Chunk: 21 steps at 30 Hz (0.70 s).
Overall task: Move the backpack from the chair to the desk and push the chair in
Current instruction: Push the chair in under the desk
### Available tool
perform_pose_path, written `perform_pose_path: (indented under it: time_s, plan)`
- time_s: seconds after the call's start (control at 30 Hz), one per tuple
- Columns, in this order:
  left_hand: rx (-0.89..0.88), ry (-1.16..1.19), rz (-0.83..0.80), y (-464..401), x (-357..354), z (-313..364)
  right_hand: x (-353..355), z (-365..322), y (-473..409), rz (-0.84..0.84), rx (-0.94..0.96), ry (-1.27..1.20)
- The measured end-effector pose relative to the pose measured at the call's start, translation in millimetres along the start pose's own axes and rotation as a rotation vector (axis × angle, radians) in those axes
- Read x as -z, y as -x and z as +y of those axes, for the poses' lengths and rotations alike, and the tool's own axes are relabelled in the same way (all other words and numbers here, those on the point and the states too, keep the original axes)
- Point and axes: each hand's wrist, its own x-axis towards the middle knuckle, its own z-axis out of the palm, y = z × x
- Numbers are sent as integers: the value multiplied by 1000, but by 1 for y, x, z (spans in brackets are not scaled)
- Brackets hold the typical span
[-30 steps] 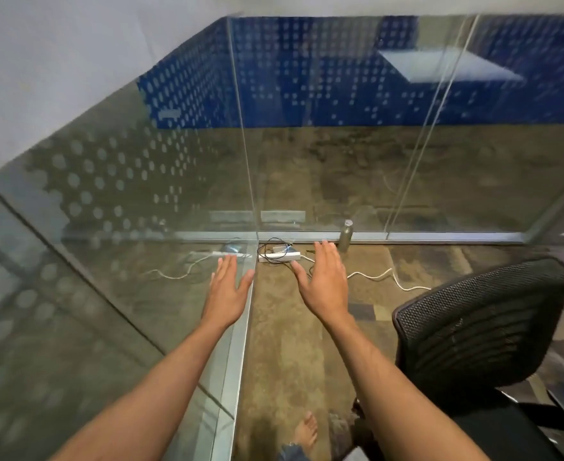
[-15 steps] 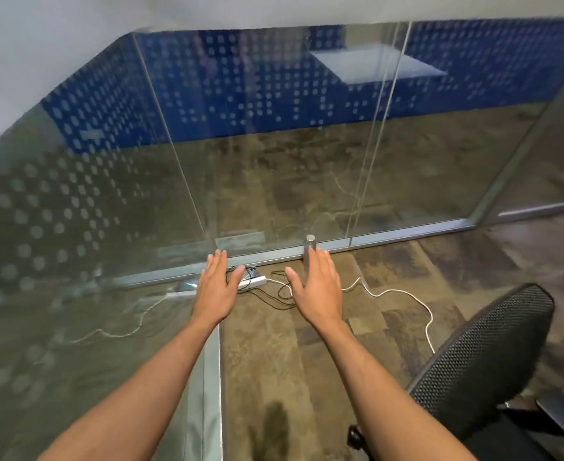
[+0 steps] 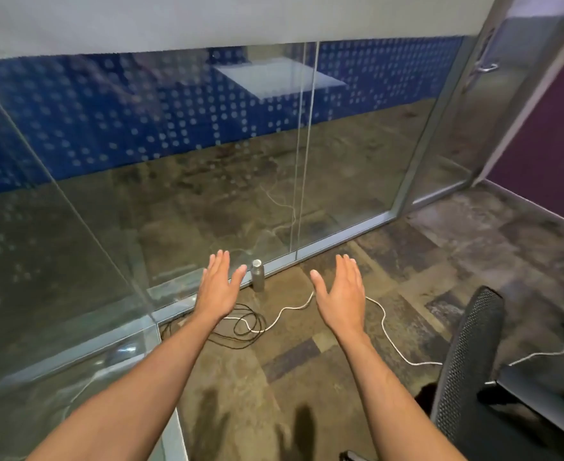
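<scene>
A black mesh-backed office chair [image 3: 470, 364] stands at the lower right, seen edge-on, with its armrest [image 3: 536, 397] to the right. No backpack and no desk appear in this view. My left hand [image 3: 219, 284] is stretched forward, palm down, fingers apart, holding nothing. My right hand [image 3: 340, 294] is held the same way, left of the chair's back and apart from it.
Glass partition walls [image 3: 207, 161] with a dotted blue band close off the front and left. A metal bottle [image 3: 258, 275] stands on the floor by the glass. A white cable [image 3: 387, 331] and a coiled black cable [image 3: 240, 331] lie on the carpet. A glass door [image 3: 467, 128] is at right.
The view has swung to the right: the glass corner slid left, the door and purple wall came into sight. Both hands stay outstretched and have spread further apart.
</scene>
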Motion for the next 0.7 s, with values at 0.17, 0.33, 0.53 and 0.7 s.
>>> perform_pose_path:
  time_s: [0.17,0.33,0.53,0.7]
  plan:
    - [-111,26,-110,-35,-36,45,19,25,-19,87,-73,31]
    - [-248,41,-208,-61,-85,107,53,62,-41,170,-155,77]
    - [-454,56,-346,-81,-149,191,100,107,-55,314,-267,125]
    - [-620,88,-475,-69,-194,251,129,141,-35,396,-411,168]
